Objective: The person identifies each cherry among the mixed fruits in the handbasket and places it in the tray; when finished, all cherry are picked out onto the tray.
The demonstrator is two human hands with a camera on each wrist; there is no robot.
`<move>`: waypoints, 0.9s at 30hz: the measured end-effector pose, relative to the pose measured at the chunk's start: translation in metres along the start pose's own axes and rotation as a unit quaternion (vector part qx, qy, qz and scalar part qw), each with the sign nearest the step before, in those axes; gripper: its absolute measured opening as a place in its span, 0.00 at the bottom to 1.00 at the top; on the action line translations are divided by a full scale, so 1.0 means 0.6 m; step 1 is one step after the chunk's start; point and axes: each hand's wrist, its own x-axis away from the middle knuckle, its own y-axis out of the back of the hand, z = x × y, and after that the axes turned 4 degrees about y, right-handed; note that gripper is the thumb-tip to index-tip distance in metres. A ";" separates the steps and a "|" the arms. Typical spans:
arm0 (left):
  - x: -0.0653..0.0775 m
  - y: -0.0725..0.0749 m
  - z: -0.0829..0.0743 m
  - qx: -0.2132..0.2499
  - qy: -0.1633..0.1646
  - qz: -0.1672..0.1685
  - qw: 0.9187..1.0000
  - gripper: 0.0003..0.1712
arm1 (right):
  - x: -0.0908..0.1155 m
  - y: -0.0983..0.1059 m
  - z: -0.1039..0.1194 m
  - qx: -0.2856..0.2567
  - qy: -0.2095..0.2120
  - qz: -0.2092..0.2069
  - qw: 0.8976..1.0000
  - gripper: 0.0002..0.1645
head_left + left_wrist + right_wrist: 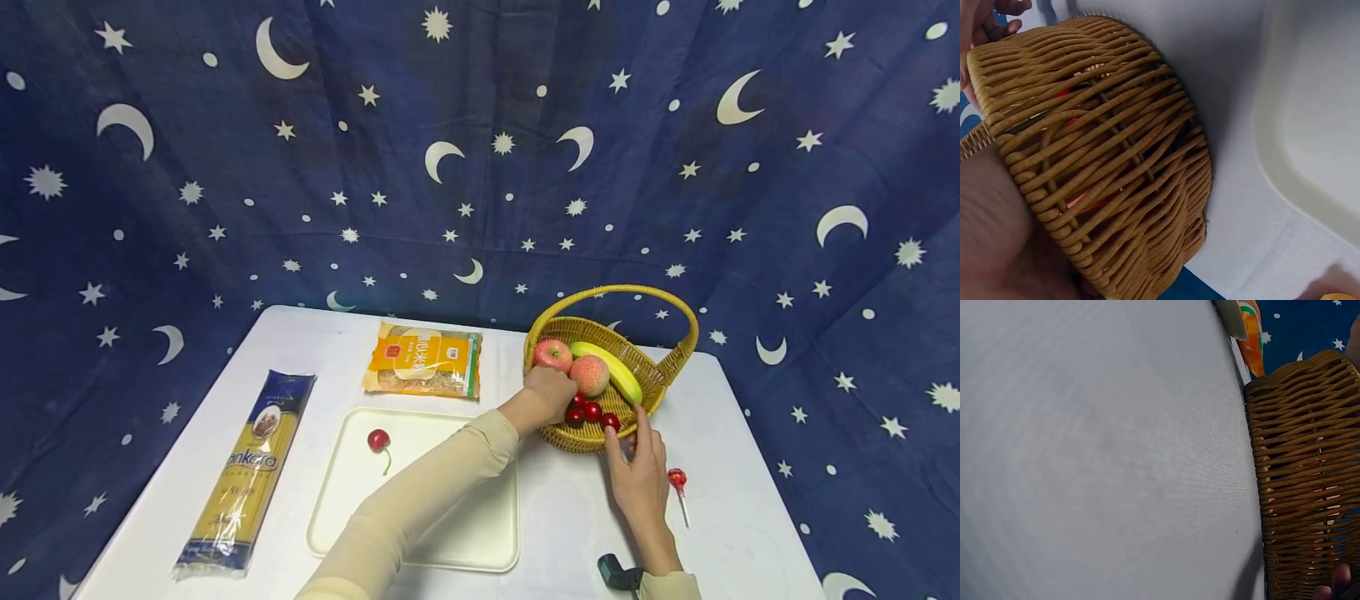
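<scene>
A yellow-brown wicker basket (573,442) with a tall handle holds an apple (552,354), a peach (589,376), a banana (611,367) and several cherries (592,412). My left hand (549,393) reaches over the basket's left rim, knuckles beside the peach and cherries. Its fingertips are hidden, so I cannot tell whether they hold a cherry. At the front right rim, my right hand (641,479) grips the basket between thumb and fingers. The basket's woven outer wall fills much of the left wrist view, with the left hand (991,231) across its rim.
Under my left forearm lies a cream tray (337,517) with one stemmed cherry (378,440). An orange food packet (423,362) sits behind it, a long pasta packet (243,475) to its left. Right of my right hand are a red lollipop (677,477) and a dark device (618,573).
</scene>
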 end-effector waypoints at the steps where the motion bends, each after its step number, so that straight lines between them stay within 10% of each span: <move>1: 0.000 0.000 0.000 -0.003 0.001 0.001 1.000 0.13 | 0.000 0.000 0.001 -0.001 0.001 -0.001 1.000 0.41; 14: 0.005 -0.003 -0.002 -0.024 0.004 0.018 1.000 0.12 | 0.002 -0.004 0.005 -0.003 0.002 0.004 1.000 0.41; 27: 0.010 0.001 0.003 0.004 -0.019 -0.044 0.999 0.07 | 0.000 0.004 0.006 0.001 0.000 0.000 1.000 0.39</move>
